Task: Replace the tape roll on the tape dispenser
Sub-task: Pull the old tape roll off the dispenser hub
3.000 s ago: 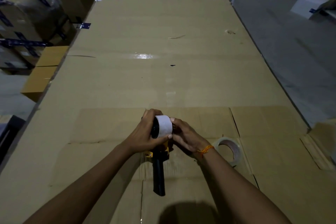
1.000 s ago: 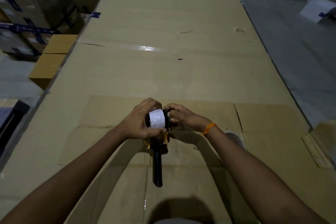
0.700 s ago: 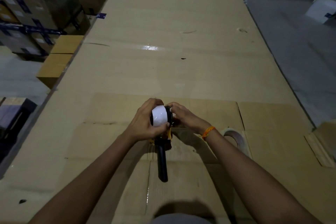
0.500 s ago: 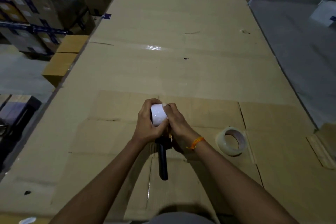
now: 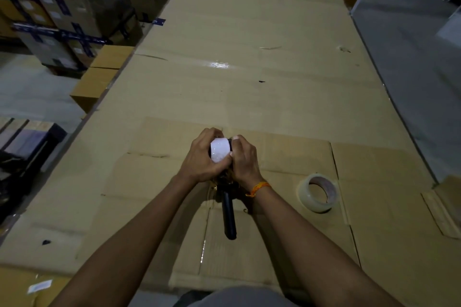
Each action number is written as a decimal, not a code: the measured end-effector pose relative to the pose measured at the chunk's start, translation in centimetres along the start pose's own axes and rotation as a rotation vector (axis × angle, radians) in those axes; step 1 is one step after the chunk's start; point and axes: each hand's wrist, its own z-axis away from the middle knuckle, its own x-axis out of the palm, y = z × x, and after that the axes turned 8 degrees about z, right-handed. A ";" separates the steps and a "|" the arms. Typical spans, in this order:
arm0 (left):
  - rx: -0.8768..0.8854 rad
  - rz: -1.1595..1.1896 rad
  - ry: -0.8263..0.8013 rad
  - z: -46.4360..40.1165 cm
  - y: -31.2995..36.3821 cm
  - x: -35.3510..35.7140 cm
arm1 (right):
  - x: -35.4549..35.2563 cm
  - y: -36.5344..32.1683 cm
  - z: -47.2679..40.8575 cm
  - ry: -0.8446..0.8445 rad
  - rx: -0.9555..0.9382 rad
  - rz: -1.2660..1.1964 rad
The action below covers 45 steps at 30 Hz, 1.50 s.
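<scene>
While both hands worked at the middle of the cardboard-covered table (image 5: 249, 97), the left hand (image 5: 203, 157) was wrapped around one white tape roll (image 5: 219, 150), fingers curled over its far side. The right hand (image 5: 245, 159) was pressed against the roll's other side, its fingers closed on the head of one tape dispenser (image 5: 229, 212), whose black handle pointed toward the person. One orange band (image 5: 258, 187) circled the right wrist. A second, clear tape roll (image 5: 318, 193) lay flat on the cardboard, well apart to the right.
</scene>
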 end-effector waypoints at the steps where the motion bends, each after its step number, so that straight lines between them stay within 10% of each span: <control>1: -0.004 -0.009 -0.006 -0.1 0.0 0.1 | 0.3 0.6 -0.2 0.006 -0.011 0.041; 16: -0.141 -0.258 0.011 -0.2 1.9 2.7 | -2.3 0.4 -0.3 -0.089 0.062 -0.091; 38: -0.149 -0.220 0.088 -1.0 8.4 0.8 | -5.4 1.9 -3.0 -0.113 0.756 -0.759; 45: -0.174 -0.252 0.058 -1.1 7.6 1.0 | -2.9 3.4 -0.5 -0.232 0.706 -0.524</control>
